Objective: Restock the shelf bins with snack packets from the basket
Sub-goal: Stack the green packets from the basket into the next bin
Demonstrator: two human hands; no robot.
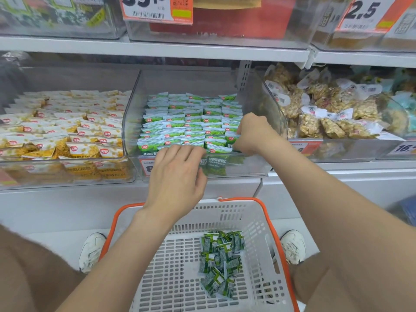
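Both your hands are at the front of the clear middle bin of green snack packets.

Your left hand curls its fingers over the front row at the bin's lip; whether it grips a packet, you cannot tell. Your right hand is pinched shut on a green packet at the bin's right side. More green packets lie heaped in the white, orange-rimmed basket below, between your shoes.

Left hand covers bin's price label, only pt of a digit shows. Right hand fingertips buried among green packets. Top price tags cut by frame edge.
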